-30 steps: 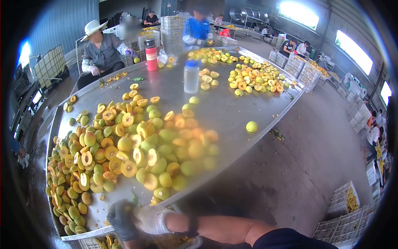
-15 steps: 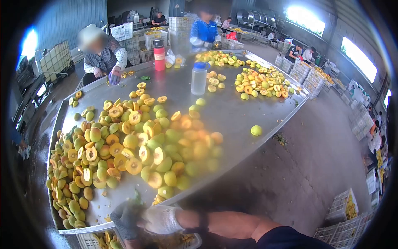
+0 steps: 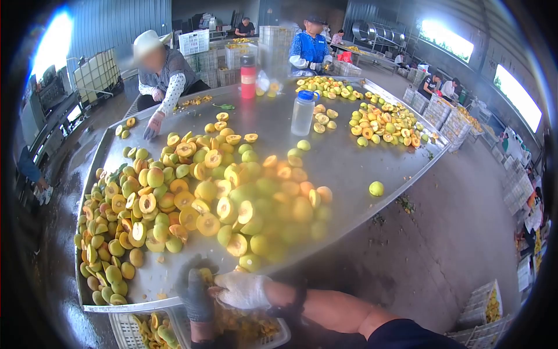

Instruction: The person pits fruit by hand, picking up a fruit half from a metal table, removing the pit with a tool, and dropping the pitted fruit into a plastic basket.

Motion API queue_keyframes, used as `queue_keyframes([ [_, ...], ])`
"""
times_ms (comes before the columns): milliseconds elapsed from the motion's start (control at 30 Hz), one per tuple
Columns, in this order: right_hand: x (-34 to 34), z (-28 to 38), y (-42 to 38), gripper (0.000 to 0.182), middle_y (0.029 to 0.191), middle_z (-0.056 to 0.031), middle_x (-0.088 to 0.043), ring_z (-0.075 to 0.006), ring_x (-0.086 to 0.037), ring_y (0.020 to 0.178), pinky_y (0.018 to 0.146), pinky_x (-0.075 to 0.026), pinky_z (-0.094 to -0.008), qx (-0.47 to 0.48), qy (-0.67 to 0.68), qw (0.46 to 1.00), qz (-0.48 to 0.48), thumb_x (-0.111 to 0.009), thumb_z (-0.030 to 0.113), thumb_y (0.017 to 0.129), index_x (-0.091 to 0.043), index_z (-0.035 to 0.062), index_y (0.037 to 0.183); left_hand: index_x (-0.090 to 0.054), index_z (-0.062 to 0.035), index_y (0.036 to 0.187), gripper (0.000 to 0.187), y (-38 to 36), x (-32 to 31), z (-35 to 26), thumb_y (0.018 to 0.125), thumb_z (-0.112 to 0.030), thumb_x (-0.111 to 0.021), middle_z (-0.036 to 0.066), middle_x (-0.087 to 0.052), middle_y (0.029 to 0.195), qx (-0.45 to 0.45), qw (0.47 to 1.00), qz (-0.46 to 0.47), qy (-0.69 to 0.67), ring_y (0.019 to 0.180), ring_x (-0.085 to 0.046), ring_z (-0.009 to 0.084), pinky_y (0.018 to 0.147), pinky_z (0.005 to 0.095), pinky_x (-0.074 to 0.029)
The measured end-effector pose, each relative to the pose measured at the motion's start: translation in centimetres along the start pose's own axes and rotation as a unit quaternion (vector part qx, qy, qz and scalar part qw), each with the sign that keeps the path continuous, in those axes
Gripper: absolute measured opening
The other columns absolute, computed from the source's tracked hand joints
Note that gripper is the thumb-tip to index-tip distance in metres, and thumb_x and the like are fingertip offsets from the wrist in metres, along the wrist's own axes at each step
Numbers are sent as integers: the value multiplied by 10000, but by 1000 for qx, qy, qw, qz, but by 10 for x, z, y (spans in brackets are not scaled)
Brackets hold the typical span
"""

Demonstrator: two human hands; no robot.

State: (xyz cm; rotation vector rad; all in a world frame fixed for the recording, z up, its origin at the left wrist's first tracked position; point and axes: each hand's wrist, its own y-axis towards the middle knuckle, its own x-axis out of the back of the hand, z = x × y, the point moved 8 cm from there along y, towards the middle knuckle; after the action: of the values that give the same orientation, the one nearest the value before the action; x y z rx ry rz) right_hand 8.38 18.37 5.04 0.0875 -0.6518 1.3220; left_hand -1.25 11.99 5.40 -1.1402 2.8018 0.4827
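My left hand (image 3: 196, 294), in a dark grey glove, is over the near table edge. Its fingers curl around a yellowish peach (image 3: 206, 274), partly hidden by the glove. My right hand (image 3: 239, 290), in a white glove, meets it from the right with fingers closed; what they grip, if anything, is hidden. Just beyond lies a big pile of peaches (image 3: 207, 224), many cut in half with yellow flesh. Below my hands are a white crate (image 3: 129, 331) with peach halves and a pale tub (image 3: 283, 336) of yellow pieces.
The metal table (image 3: 349, 168) carries a red flask (image 3: 248, 78), a water bottle (image 3: 302, 114) and a far peach pile (image 3: 386, 125). A co-worker's gloved hand (image 3: 154, 125) reaches onto it at left. Another person in blue (image 3: 310, 49) stands opposite. Crates (image 3: 479, 302) stand lower right.
My hands have come up to the table edge, and a peach now shows in my left glove. The co-worker's hand at left has reached toward the pile. The view has shifted slightly.
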Motion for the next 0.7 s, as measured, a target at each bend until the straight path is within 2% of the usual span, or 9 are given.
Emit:
queue_keyframes([
  [100, -10, -3, 2, 327, 948, -220, -711, -376, -693, 913, 800, -515, -451, 3, 5, 1000, -12, -540, 311, 1041, -676, 14, 1067, -688, 25, 1142, 494, -6, 12, -4, 971, -438, -654, 133, -723, 972, -13, 995, -49, 90, 793, -695, 233, 756, 356, -562],
  [200, -19, 0, 1, 359, 984, -224, -706, -389, -685, 945, 836, -521, -447, 7, 65, 998, 24, -536, 335, 1043, -653, 14, 1153, -723, -5, 1023, 338, -4, 20, 3, 957, -327, -645, 106, -719, 883, 66, 993, -18, 99, 757, -690, 203, 713, 342, -552],
  [267, -30, -10, 12, 380, 1009, -227, -703, -393, -679, 968, 869, -523, -448, 41, 75, 995, 48, -530, 342, 1044, -619, 20, 1226, -722, -13, 931, 256, -3, 17, -7, 946, -245, -615, 95, -708, 820, 31, 988, 13, 148, 725, -685, 193, 678, 336, -542],
  [333, -30, -4, 15, 373, 971, -235, -699, -404, -682, 931, 846, -526, -465, 91, 64, 993, 39, -526, 333, 1040, -612, 11, 1206, -713, -13, 872, 226, -1, 19, -10, 938, -194, -595, 89, -702, 777, 17, 985, 21, 172, 695, -680, 191, 651, 334, -535],
  [400, -23, 10, 9, 347, 871, -245, -695, -424, -692, 834, 767, -531, -497, 155, 35, 987, -3, -523, 310, 1032, -632, -14, 1095, -696, -4, 845, 221, 0, 24, -6, 935, -174, -588, 86, -700, 755, 27, 985, 7, 171, 668, -677, 198, 630, 336, -530],
  [500, -17, 27, -4, 356, 900, -254, -691, -458, -678, 886, 768, -527, -514, 145, -40, 986, -72, -521, 330, 1036, -623, -3, 1112, -678, 1, 871, 253, 4, 43, 9, 954, -227, -608, 104, -693, 746, -18, 981, -67, 181, 644, -672, 227, 615, 348, -539],
  [600, -23, 27, -4, 352, 913, -267, -683, -484, -660, 921, 774, -524, -522, 164, -40, 981, -99, -521, 335, 1036, -622, 1, 1086, -728, 17, 851, 343, -5, 60, 38, 1027, -199, -528, 89, -706, 775, 91, 984, -155, -5, 692, -668, 188, 653, 320, -519],
  [700, -23, 30, -6, 354, 1018, -236, -690, -464, -663, 918, 776, -528, -521, 140, -51, 988, -47, -565, 322, 1022, -595, 79, 1277, -708, 13, 903, 335, -6, 67, 58, 1042, -218, -509, 81, -695, 767, 114, 980, -152, -55, 711, -670, 195, 657, 321, -522],
])
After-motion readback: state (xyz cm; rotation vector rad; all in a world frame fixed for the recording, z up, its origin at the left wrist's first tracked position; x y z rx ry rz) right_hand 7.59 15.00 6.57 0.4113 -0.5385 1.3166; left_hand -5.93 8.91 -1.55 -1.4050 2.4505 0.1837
